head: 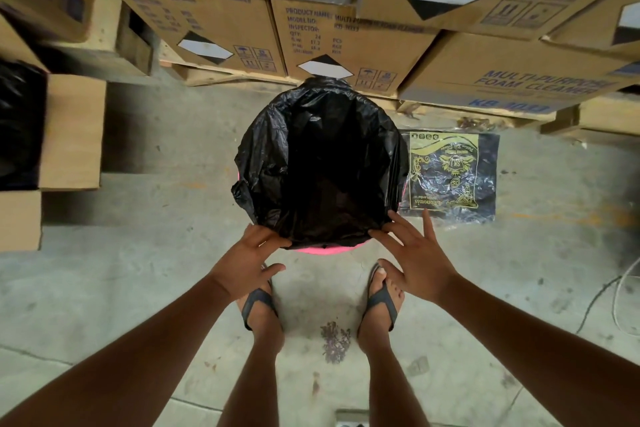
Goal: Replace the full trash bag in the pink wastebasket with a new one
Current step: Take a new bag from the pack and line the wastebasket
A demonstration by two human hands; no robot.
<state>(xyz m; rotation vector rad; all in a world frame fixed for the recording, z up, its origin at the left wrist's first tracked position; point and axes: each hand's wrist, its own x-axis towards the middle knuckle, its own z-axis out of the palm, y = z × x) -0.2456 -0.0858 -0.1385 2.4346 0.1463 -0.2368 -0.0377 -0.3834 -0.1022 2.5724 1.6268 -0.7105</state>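
Observation:
A black trash bag (322, 163) lines the pink wastebasket (323, 249), draped over its rim so that only a pink strip shows at the near edge. The bag's mouth is open and looks dark and empty inside. My left hand (247, 255) pinches the bag's near edge at the rim's left side. My right hand (410, 253) has its fingers spread, with the fingertips resting on the bag's near right edge. A flat pack of black trash bags with a gold label (450, 175) lies on the floor just right of the basket.
Stacked cardboard boxes (346, 42) on wooden pallets stand right behind the basket. An open box holding black plastic (20, 125) is at the far left. My sandalled feet (379, 305) stand on the concrete floor close to the basket. A cable (620, 295) lies at the right.

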